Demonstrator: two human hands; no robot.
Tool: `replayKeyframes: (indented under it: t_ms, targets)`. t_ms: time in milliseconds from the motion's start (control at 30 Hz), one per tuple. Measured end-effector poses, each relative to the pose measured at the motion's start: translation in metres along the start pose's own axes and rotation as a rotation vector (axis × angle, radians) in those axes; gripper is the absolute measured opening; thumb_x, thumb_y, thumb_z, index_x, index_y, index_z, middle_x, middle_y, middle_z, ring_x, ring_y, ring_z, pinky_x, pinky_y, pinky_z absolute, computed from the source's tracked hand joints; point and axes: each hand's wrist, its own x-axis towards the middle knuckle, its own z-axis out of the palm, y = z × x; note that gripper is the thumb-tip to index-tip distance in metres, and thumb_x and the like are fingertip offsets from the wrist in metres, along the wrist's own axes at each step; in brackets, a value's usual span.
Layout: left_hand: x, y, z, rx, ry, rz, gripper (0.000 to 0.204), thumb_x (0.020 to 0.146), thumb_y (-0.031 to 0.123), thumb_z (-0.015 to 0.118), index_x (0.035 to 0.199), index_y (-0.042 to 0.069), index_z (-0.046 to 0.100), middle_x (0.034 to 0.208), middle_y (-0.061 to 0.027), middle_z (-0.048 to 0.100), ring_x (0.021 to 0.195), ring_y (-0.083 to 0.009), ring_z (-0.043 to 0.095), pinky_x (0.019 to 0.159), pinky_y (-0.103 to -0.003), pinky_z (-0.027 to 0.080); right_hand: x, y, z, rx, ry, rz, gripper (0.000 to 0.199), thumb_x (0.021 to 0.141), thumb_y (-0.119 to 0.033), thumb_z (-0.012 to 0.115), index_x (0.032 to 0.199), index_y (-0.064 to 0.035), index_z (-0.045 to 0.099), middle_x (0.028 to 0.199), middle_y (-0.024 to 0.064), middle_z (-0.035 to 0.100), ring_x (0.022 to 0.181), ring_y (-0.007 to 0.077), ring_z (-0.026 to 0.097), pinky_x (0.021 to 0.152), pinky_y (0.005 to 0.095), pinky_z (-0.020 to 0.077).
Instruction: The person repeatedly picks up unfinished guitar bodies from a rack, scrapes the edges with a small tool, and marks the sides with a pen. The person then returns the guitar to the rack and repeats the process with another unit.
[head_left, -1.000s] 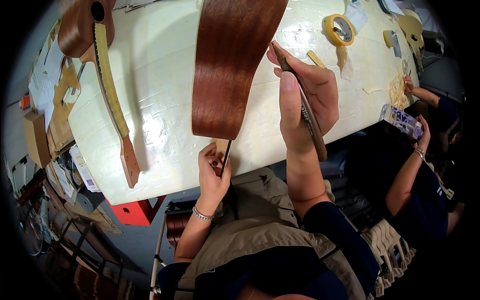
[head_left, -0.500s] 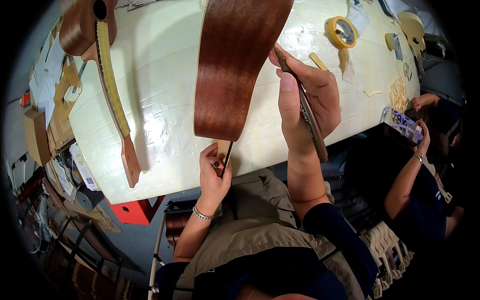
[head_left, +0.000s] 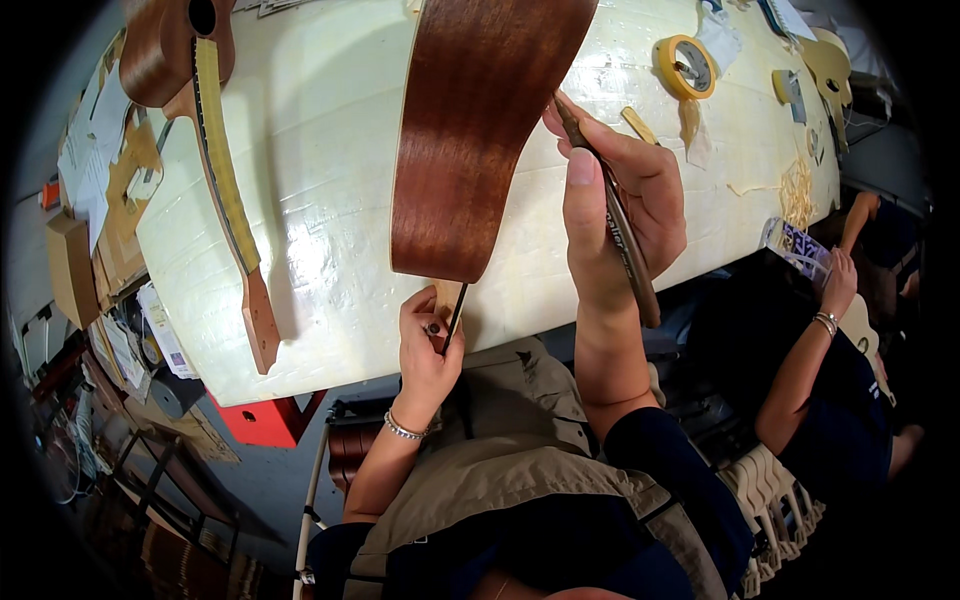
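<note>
A reddish-brown ukulele or small guitar body (head_left: 465, 150) is tipped on edge over the table, its curved wooden side facing up. My left hand (head_left: 428, 345) is closed around the neck (head_left: 449, 294) just below the body. A small dark round-ended piece (head_left: 432, 328) also pokes out between its fingers; I cannot make out what it is. My right hand (head_left: 630, 205) grips a brown marker pen (head_left: 622, 235) slantwise, thumb along the barrel. The pen's tip is at the right edge of the body, by the inward curve of the waist; whether it touches is too small to tell.
Another ukulele with tape along its fretboard (head_left: 222, 150) lies at the left of the pale covered table (head_left: 330, 200). Yellow tape (head_left: 686, 67), a small wooden strip (head_left: 638, 126) and shavings (head_left: 797, 195) lie at the right. A co-worker's hand (head_left: 840, 283) holds a purple-patterned item.
The instrument body has shifted slightly to the right, and my right hand with the marker pen has moved a little the same way. The co-worker's arms have moved at the right.
</note>
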Motion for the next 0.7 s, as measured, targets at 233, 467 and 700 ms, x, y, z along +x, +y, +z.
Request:
replayKeyframes:
  t_ms: [233, 467, 700]
  targets:
    - [0.000, 0.002, -0.001, 0.014, -0.011, -0.015, 0.022, 0.082, -0.011, 0.047, 0.086, 0.002, 0.030, 0.119, -0.0162, 0.040, 0.106, -0.0265, 0.056, 0.083, -0.029, 0.044, 0.000, -0.001, 0.000, 0.009, -0.007, 0.005, 0.017, 0.075, 0.005, 0.060, 0.092, 0.0057, 0.056, 0.092, 0.0190, 0.065, 0.087, 0.0210, 0.065, 0.077, 0.0263, 0.0502]
    - [-0.003, -0.006, 0.003, -0.101, 0.081, -0.013, 0.022, 0.075, -0.003, 0.058, 0.087, -0.001, 0.039, 0.115, -0.0228, 0.045, 0.099, -0.0352, 0.053, 0.077, -0.035, 0.046, 0.000, 0.001, 0.000, 0.006, 0.006, 0.002, 0.017, 0.076, 0.004, 0.060, 0.092, 0.0056, 0.056, 0.091, 0.0182, 0.065, 0.086, 0.0201, 0.065, 0.076, 0.0259, 0.0502]
    - [-0.004, -0.007, 0.004, -0.114, 0.078, -0.046, 0.023, 0.075, -0.004, 0.058, 0.087, -0.001, 0.039, 0.115, -0.0232, 0.045, 0.100, -0.0351, 0.053, 0.078, -0.035, 0.046, 0.001, 0.000, -0.001, -0.006, -0.004, 0.003, 0.017, 0.076, 0.003, 0.061, 0.092, 0.0059, 0.057, 0.091, 0.0176, 0.065, 0.084, 0.0179, 0.064, 0.076, 0.0253, 0.0500]
